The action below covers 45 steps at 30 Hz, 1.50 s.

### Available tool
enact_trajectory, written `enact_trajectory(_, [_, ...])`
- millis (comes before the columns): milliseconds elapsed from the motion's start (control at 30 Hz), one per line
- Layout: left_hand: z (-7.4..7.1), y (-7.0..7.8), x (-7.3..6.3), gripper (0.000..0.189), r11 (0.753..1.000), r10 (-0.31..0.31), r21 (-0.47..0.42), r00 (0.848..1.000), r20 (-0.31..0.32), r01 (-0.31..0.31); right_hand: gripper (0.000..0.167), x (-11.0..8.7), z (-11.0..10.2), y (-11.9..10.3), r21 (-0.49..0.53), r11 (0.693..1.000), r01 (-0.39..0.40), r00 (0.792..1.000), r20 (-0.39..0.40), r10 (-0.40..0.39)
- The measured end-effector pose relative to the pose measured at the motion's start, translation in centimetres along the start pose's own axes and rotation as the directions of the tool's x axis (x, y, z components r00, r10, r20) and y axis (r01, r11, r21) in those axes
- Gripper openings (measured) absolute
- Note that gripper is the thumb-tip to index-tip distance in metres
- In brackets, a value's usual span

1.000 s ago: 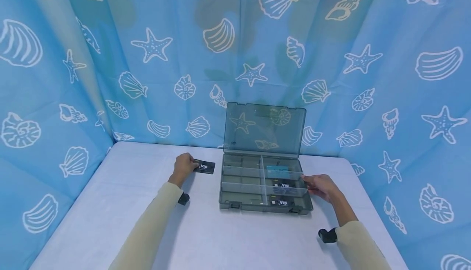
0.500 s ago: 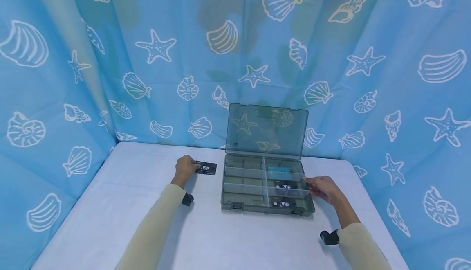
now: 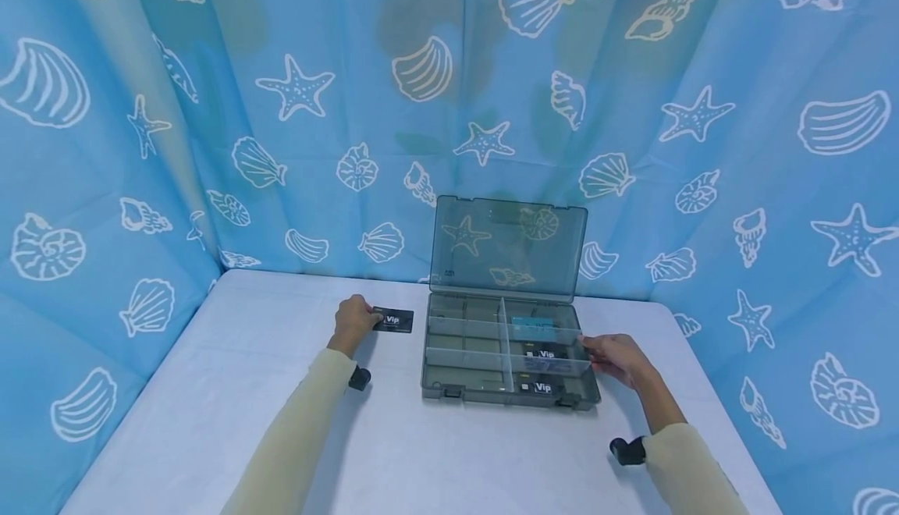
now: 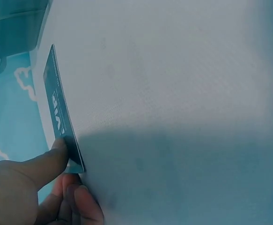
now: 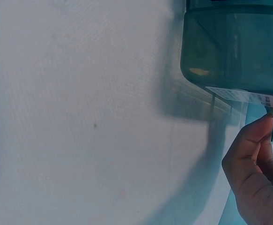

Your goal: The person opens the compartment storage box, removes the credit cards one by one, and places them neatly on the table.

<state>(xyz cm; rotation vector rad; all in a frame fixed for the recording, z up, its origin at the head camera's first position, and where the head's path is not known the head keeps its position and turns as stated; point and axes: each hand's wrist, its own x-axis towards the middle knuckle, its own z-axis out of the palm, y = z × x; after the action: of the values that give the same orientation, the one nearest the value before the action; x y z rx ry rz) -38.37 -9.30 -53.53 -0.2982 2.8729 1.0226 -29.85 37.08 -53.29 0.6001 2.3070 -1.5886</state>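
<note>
In the head view my left hand [image 3: 353, 320] pinches one end of a black card [image 3: 395, 320] printed "Vip", just left of the box. The left wrist view shows the thumb on the face of this card [image 4: 59, 110], which stands tilted on edge. A grey see-through compartment box [image 3: 467, 381] lies with its lid [image 3: 509, 250] raised. My right hand [image 3: 616, 359] grips the right wall of the box; the right wrist view shows its fingers at the wall's upper edge. In the right compartments lie a blue card [image 3: 531, 328] and two black cards, a middle one [image 3: 545, 353] and a front one [image 3: 541, 386].
The box stands on a white-covered table [image 3: 435, 460] near its back edge. A blue curtain [image 3: 337, 94] with white shells and starfish surrounds the table at the back and sides. Clear dividers [image 3: 504, 351] split the box into compartments.
The whole scene shifts slightly in the head view from the first frame. Both hands keep their holds, and the card and box stay in place.
</note>
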Motion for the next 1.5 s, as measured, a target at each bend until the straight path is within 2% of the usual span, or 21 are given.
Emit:
enact_trajectory(267, [0.1, -0.5, -0.1, 0.023, 0.999, -0.010, -0.038, 1.000, -0.021, 0.009, 0.055, 0.1, 0.2, -0.1, 0.003, 1.000, 0.012, 1.000, 0.003, -0.012])
enact_trajectory(500, [0.5, -2.2, 1.0, 0.025, 0.980, -0.022, -0.197, 1.000, 0.002, 0.022, 0.058, 0.1, 0.1, -0.1, -0.008, 1.000, 0.004, 1.000, 0.000, -0.004])
enact_trajectory(633, [0.4, -3.2, 1.4, 0.029, 0.965, 0.007, -0.262, 1.000, 0.024, -0.001, 0.059, 0.1, -0.1, -0.1, -0.003, 1.000, 0.012, 1.000, -0.002, -0.012])
enact_trajectory(800, [0.5, -3.6, 0.8, 0.041, 0.968, 0.086, -0.240, 0.995, 0.048, -0.072, 0.056, -0.1, -0.1, 0.2, -0.008, 1.000, 0.007, 1.000, 0.006, -0.007])
enact_trajectory(900, [0.5, -3.7, 0.4, 0.045, 0.966, 0.118, -0.236, 0.993, 0.027, -0.108, 0.059, -0.1, 0.0, 0.3, -0.009, 1.000, 0.023, 1.000, 0.016, -0.022])
enact_trajectory(1033, [0.6, -3.8, 0.6, 0.043, 0.962, 0.140, -0.236, 0.990, -0.007, -0.138, 0.061, -0.2, 0.0, 0.1, -0.005, 1.000, 0.025, 1.000, 0.012, -0.025])
enact_trajectory(1500, [0.6, -4.0, 0.8, 0.042, 0.963, 0.127, -0.240, 0.992, -0.007, -0.125, 0.062, -0.3, 0.0, -0.1, -0.012, 1.000, 0.019, 1.000, -0.002, -0.019])
